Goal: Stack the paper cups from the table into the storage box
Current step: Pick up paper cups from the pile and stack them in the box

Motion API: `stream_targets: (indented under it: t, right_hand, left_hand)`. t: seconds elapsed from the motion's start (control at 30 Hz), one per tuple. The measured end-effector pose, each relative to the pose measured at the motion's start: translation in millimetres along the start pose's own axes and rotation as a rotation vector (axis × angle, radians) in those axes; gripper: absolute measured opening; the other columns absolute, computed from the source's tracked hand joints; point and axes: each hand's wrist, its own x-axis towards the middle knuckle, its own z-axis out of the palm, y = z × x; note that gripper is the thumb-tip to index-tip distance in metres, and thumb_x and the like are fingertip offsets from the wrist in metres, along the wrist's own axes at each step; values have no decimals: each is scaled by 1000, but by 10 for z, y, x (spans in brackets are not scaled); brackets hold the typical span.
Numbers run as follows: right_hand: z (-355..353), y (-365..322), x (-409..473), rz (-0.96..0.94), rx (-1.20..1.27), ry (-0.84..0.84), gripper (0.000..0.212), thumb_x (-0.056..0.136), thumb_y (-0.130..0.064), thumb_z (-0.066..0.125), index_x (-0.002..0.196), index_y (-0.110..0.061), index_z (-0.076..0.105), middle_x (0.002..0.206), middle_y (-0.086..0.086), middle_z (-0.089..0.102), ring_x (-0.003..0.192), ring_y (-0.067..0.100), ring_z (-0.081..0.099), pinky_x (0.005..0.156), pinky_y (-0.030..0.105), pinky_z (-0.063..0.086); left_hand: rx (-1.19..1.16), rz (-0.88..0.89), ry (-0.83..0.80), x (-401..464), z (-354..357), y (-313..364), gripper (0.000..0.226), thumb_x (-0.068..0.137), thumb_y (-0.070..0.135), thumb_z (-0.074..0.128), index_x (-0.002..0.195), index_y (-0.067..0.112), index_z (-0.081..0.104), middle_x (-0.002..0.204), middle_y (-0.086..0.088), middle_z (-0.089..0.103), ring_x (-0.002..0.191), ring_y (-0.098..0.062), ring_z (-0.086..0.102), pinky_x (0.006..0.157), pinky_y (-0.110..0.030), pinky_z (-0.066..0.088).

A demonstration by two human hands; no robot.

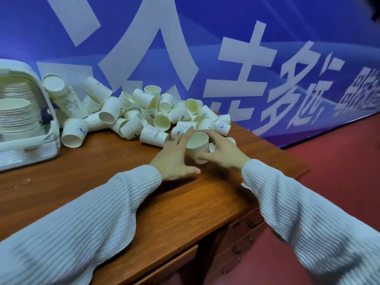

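A white paper cup (pixel 197 145) stands mouth up between my two hands near the table's right side. My right hand (pixel 223 150) curls its thumb and fingers round the cup's right side. My left hand (pixel 174 155) lies with straight fingers against the cup's left side, its thumb stretched out over the wood. Behind them, a heap of loose paper cups (pixel 133 114) lies tumbled along the back of the table. The white storage box (pixel 30 140) stands at the far left, with stacked cups (pixel 18 112) nested inside it.
The wooden table (pixel 123 182) ends in a right edge close beside my right hand, with drawers (pixel 242 239) below and red floor (pixel 339 161) beyond. A blue banner wall (pixel 226 48) rises right behind the cup heap.
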Motion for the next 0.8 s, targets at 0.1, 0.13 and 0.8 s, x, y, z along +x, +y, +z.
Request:
stream_targets:
  t: [0.1,0.13,0.8]
  right_hand:
    - [-51,-45,-5,42,285,-92,70,95,-37,70,156,-34,36,136,-6,60,119,-2,57,97,10,43]
    - [-93,-5,22,70,321,-38,66,95,-42,66,155,-37,37,136,-4,61,122,2,58,100,14,43]
    - [-62,-231,356,58,178,207,80,80,-31,85,145,-26,39,128,-7,56,109,11,60,89,26,51]
  left_hand:
    - [-85,-34,105,9,-13,14,103,83,42,77,162,21,15,160,-10,32,148,-25,31,118,-39,31]
    - [-68,-50,136,3,-36,14,95,85,40,75,160,19,21,157,-10,35,145,-26,35,116,-39,33]
    - [-19,-206,393,-362,-722,-169,83,90,42,66,158,16,26,153,-10,33,140,-29,41,104,-42,40]
